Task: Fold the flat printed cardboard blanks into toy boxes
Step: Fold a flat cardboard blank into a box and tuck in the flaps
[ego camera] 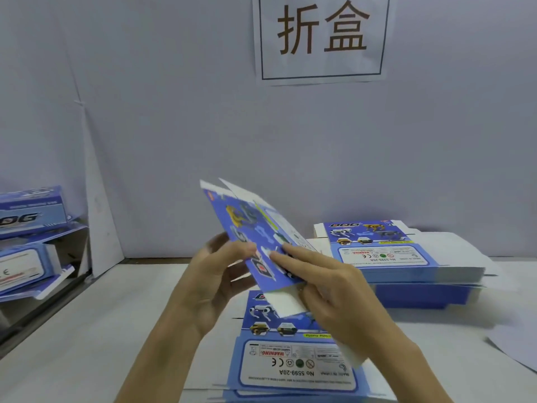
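Pale grey wall, a white paper sign (321,39) with dark characters, and a white counter (87,330) below it.

Above the middle of the counter a blue printed cardboard blank (250,225) is held tilted in the air. It is thin and glossy, with plain white flaps at its far and near ends. The left hand (209,274) grips its left edge, thumb on the print. The right hand (334,289) lays its fingers (290,258) almost straight on the printed face, its thumb hidden. A low stack of flat blanks (296,365) lies under the hands, a taller stack (406,257) stands far right, and folded blue boxes (29,216) are piled at the left. The slick card could slide out from under the flat fingers. Pressure away from the score lines would likely crease a printed panel, and the loose near flap may snag on the stack beneath.
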A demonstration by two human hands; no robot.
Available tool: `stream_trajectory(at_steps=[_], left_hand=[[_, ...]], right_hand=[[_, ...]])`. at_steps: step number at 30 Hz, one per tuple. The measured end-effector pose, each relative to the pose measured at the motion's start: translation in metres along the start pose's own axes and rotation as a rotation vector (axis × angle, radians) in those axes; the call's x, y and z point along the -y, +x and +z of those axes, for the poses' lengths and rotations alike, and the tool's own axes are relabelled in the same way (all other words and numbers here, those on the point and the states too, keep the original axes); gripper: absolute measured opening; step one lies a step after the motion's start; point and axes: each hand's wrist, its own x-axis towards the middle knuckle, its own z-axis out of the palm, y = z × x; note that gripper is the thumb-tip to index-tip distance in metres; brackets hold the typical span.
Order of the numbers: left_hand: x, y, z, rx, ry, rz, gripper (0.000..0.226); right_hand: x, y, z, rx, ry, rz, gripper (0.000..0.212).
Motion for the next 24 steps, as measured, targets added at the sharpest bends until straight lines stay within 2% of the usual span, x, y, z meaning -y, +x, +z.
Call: stream_trajectory(at_steps=[2, 4, 6, 8, 11, 13, 15, 18, 21, 24], left_hand=[[0.006, 0.003, 0.003, -0.044, 0.020, -0.005, 0.044], [0.008, 0.004, 0.006, -0.028, -0.047, 0.001, 0.036], [0.007, 0.002, 0.007, 0.116, -0.148, -0.013, 0.066], [0.007, -0.003, 0.011, 0.258, -0.090, -0.060, 0.095], [0.010, -0.004, 0.020, 0.205, -0.018, -0.102, 0.120], [0.008, -0.005, 0.025, 0.168, -0.109, -0.108, 0.129], [0.003, -0.008, 0.029, 0.121, -0.169, -0.099, 0.134], [0.000, -0.013, 0.028, 0.077, -0.137, -0.021, 0.125], [-0.004, -0.017, 0.028, 0.085, -0.124, 0.052, 0.092], [-0.006, -0.017, 0.029, 0.070, -0.070, 0.103, 0.078]], right_hand=[[-0.005, -0.003, 0.000, 0.051, 0.067, 0.063, 0.054], [-0.002, -0.002, 0.001, -0.015, 0.066, 0.108, 0.051], [0.003, 0.000, 0.003, -0.078, 0.110, 0.126, 0.053], [0.005, 0.001, 0.008, -0.171, 0.150, 0.164, 0.061], [0.011, 0.004, 0.012, -0.261, 0.230, 0.159, 0.061], [0.016, 0.003, 0.015, -0.279, 0.221, 0.057, 0.046], [0.017, 0.002, 0.016, -0.271, 0.216, 0.008, 0.043], [0.018, 0.002, 0.016, -0.309, 0.246, 0.007, 0.041], [0.018, 0.003, 0.016, -0.359, 0.226, -0.007, 0.039], [0.018, 0.002, 0.015, -0.386, 0.222, -0.033, 0.036]])
